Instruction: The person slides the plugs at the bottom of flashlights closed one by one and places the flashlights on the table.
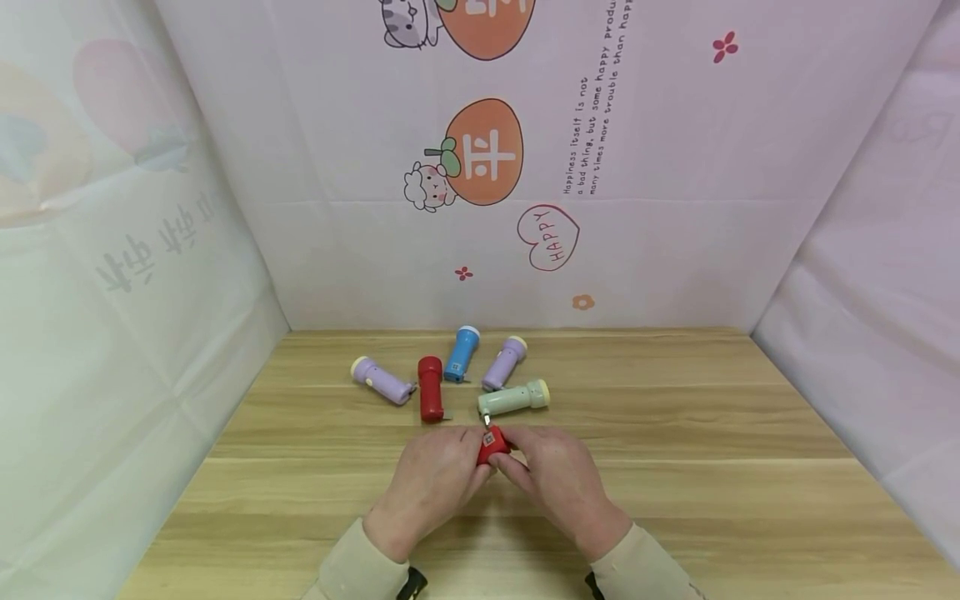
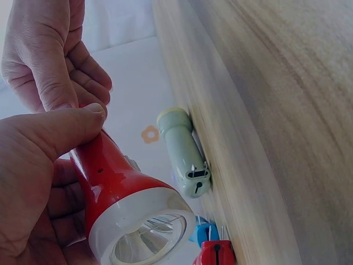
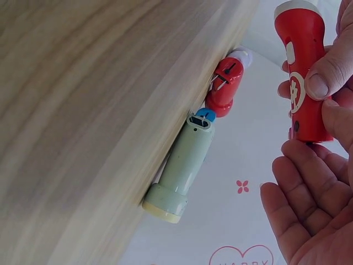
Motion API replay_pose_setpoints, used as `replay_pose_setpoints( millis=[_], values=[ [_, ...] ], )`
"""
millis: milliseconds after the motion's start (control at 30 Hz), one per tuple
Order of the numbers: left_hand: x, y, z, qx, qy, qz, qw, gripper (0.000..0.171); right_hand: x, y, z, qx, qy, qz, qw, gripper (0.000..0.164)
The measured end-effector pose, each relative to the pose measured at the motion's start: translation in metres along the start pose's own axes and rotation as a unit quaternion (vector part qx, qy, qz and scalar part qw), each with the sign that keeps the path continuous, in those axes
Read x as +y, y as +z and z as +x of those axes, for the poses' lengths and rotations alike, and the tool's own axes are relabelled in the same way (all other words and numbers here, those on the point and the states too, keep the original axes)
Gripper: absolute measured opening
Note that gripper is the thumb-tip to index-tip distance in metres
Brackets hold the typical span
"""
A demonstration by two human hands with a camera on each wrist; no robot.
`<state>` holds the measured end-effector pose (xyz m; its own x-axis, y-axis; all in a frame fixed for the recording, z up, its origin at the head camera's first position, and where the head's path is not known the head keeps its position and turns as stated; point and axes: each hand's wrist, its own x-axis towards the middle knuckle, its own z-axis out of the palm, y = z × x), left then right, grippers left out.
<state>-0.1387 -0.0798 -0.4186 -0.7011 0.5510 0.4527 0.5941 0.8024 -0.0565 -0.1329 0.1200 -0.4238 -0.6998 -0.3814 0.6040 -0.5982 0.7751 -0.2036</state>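
A red flashlight (image 2: 113,165) with a white lens rim is held over the near middle of the table. In the left wrist view my left hand (image 2: 33,160) grips its body, thumb across the top, fingers underneath. My right hand (image 3: 317,204) is at the tail end: its thumb presses the side and fingertips touch the bottom in the right wrist view. From the head view, the left hand (image 1: 435,471) and right hand (image 1: 562,483) meet around the red tail (image 1: 491,447), covering most of the flashlight. A pale green flashlight (image 1: 513,399) lies just beyond them, metal prongs out at its tail.
Farther back on the wooden table (image 1: 675,400) lie a dark red flashlight (image 1: 431,390), a blue flashlight (image 1: 462,354), a left purple flashlight (image 1: 382,382) and a right purple flashlight (image 1: 505,363). Printed cloth walls (image 1: 337,250) rise behind and on both sides.
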Motion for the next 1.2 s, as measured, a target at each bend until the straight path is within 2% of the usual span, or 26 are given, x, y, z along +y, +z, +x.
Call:
replay_pose_setpoints(
  millis=[367, 900, 1200],
  values=[
    [0.0012, -0.0001, 0.0003, -0.011, -0.009, -0.005, 0.9999, 0.029, -0.0006, 0.0004, -0.0005, 0.005, -0.005, -0.004, 1.0, 0.03],
    [0.0016, -0.0005, 0.0, -0.001, -0.005, -0.001, 1.0, 0.027, -0.0001, -0.0002, -0.0008, 0.013, -0.003, 0.007, 1.0, 0.03],
    [0.0017, -0.0013, 0.0005, -0.015, -0.009, -0.008, 0.9998, 0.027, -0.0009, -0.0005, 0.0, 0.006, 0.001, 0.004, 1.0, 0.028]
  ],
)
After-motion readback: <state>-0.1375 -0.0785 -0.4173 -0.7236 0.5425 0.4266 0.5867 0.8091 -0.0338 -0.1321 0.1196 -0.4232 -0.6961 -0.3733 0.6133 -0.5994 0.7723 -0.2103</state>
